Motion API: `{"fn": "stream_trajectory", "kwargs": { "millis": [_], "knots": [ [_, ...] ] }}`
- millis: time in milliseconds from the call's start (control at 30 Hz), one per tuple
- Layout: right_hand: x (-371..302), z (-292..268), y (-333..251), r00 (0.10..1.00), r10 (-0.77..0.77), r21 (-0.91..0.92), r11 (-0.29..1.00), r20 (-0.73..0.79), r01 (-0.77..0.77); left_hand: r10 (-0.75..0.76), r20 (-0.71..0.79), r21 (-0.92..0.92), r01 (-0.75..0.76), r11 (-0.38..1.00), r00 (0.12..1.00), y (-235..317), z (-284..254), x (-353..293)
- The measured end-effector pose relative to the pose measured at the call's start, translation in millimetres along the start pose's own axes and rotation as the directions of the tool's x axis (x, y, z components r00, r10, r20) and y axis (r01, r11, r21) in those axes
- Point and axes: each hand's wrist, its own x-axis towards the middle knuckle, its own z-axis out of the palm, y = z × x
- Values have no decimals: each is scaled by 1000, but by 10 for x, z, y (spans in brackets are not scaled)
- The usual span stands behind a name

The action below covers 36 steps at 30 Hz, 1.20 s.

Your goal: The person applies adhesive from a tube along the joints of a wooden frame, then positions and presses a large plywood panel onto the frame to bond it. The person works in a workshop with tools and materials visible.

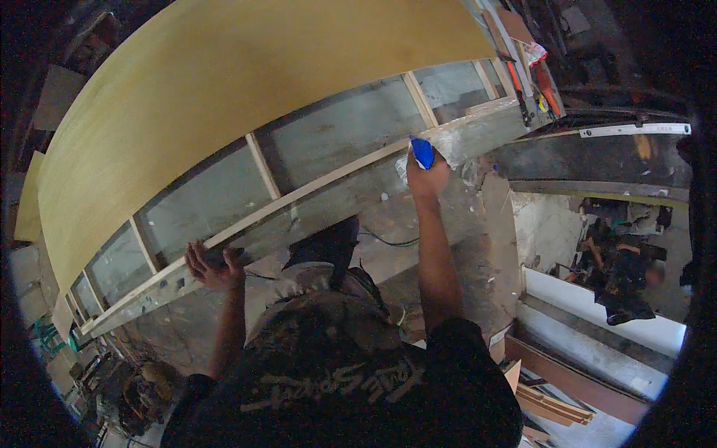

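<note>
A wooden frame of thin pale strips, its long near rail [321,181] crossed by short slats [261,166], lies on the workbench. My right hand [430,181] is closed around a blue-and-white plastic pack or bottle [422,151], held at the rail toward the right end; its exact kind is unclear. Whitish smears show on the bench edge [448,142] beside it. Farther left, my left hand [214,267] is at the same rail, fingers apart, with nothing visible in it. A large yellowish plywood sheet [261,82] covers the far part of the frame.
Orange-handled tools [547,88] lie at the bench's right end. A spirit level [635,130] rests on a dark ledge to the right. Beyond it, another person [627,280] is low down near a white panel [553,291]. Wood strips [556,407] lie at lower right.
</note>
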Motion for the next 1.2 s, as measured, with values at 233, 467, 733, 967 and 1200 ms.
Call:
{"fn": "stream_trajectory", "kwargs": {
  "millis": [233, 467, 733, 967, 1200],
  "knots": [
    [-262, 11, -250, 996, 83, 22, 996, 35, -84, -36, 58, 36, 34, 999, 998, 23, -27, -24],
    [-576, 98, -476, 997, -57, 44, 998, 59, 54, -87, 193, 43, 80, 996, 977, -34, -69, -41],
    [-951, 288, -817, 998, -17, -52, 998, 56, 20, 34, 339, -257, 57, 965, 940, -348, -340, 13],
    [-1394, 359, -1148, 987, -161, 74, 984, -20, 162, -81, 118, -96, 93, 991, 990, -1776, -1082, -24],
    [-1770, 470, -1334, 996, -32, 32, 999, 88, 30, -502, -289, 238, 569, 787, 815, -3378, -1161, -138]
  ]
}}
